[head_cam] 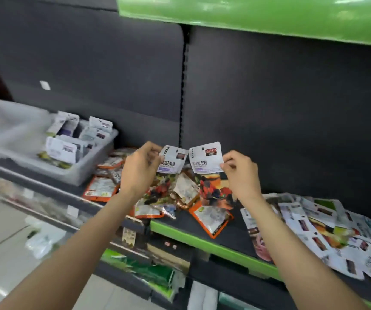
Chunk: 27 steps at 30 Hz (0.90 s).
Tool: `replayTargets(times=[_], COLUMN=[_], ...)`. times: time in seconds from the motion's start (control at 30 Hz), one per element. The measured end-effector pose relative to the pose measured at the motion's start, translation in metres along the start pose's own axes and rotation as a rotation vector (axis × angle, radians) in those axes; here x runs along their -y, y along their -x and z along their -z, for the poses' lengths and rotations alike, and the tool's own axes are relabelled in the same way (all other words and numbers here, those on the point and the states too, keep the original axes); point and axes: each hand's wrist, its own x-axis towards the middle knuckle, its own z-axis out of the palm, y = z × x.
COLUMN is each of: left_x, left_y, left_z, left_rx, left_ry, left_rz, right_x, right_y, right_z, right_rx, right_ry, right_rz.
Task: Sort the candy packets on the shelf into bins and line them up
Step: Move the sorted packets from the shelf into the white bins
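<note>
Left hand pinches a white fruit-print candy packet, right hand pinches another white berry-print packet, both held up above the loose pile on the dark shelf; translucent grey plastic bin sits left.
</note>
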Motion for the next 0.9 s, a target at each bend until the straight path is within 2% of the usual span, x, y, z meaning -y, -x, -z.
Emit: replayTargets(times=[0.23, 0.43, 0.6, 0.73, 0.9], left_x=[0.098, 0.168, 0.213, 0.250, 0.290], left_y=[-0.028, -0.066, -0.109, -0.147, -0.193], left_z=[0.136, 0.212, 0.244, 0.253, 0.249], left_rx=[-0.029, -0.061, -0.043, -0.028, 0.060], left_ry=[-0.090, -0.067, 0.049, 0.055, 0.182], left_rz=[0.009, 0.048, 0.130, 0.133, 0.220], right_x=[0.116, 0.188, 0.223, 0.239, 0.244], right_y=[0.005, -0.007, -0.038, -0.079, -0.122], right_z=[-0.122, -0.200, -0.251, -0.295, -0.353], right_rx=[-0.066, -0.121, -0.150, -0.183, -0.170], right_ry=[-0.056, -0.084, -0.157, -0.233, -0.312], right_rz=[0.009, 0.009, 0.023, 0.019, -0.019])
